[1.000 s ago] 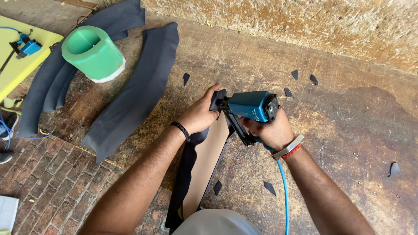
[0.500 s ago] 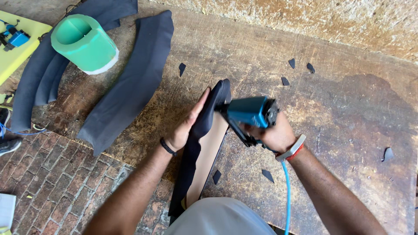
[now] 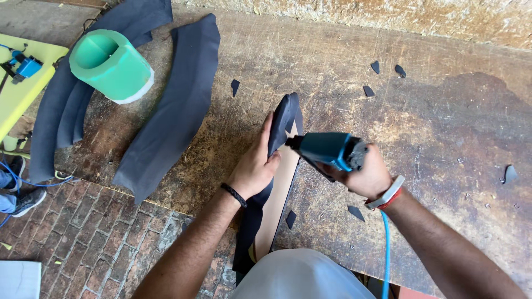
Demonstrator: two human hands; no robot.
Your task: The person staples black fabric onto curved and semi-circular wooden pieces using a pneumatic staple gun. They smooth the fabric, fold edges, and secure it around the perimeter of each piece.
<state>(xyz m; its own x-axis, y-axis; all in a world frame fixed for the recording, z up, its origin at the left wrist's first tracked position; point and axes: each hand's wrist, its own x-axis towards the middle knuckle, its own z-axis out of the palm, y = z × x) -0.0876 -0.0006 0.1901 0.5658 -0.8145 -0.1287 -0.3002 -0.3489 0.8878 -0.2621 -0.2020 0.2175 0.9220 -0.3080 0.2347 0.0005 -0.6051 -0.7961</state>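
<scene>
On the worn wooden workbench [image 3: 443, 127], the left hand [image 3: 256, 169] pinches a dark fabric-wrapped tan board strip [image 3: 280, 182] (edge upturned) beside the right hand [image 3: 366, 177], which grips a teal pneumatic stapler [image 3: 330, 149].

A worn, stained wooden workbench [image 3: 443, 122] carries long curved dark fabric strips [image 3: 172, 111] at far left, with a green foam cylinder [image 3: 111, 65] lying on its side among them. Small dark offcuts [image 3: 382, 75] (mostly triangular) dot the middle and right. A fabric-covered board [image 3: 277, 194] overhangs the near edge.
</scene>
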